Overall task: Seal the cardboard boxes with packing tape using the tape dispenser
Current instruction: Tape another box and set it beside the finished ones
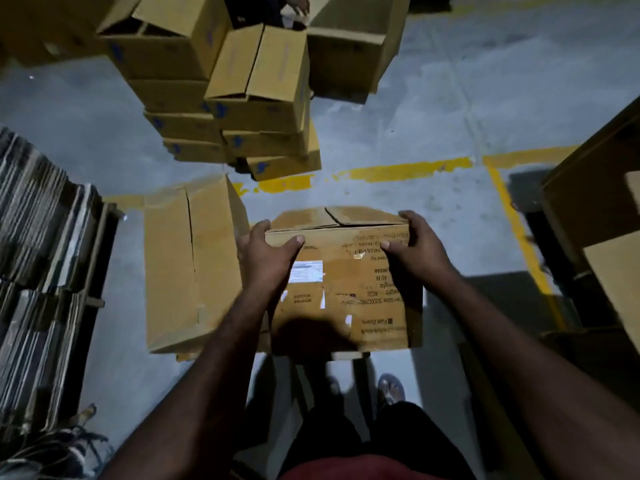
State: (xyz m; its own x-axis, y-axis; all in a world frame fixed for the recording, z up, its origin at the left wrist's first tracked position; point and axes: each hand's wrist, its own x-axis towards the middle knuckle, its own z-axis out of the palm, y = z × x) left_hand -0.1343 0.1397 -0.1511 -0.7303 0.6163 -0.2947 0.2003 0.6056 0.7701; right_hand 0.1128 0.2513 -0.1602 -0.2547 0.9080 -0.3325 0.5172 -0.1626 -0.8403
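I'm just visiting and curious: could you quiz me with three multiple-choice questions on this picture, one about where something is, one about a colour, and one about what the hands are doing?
1. Where is the white paper label?
A. Stuck to a shelf
B. On the near side of the brown cardboard box being held
C. On a far stacked box

2. What colour are the painted lines on the grey concrete floor?
A. Red
B. White
C. Yellow

3. What are the left hand and right hand doing?
A. Both grip the brown cardboard box at its top edge
B. One holds a tape dispenser
C. Both hang loose

Answers:
1 B: the label sits beside the left thumb.
2 C: the worn stripes are yellow.
3 A: fingers curl over both upper corners, and no dispenser is in view.
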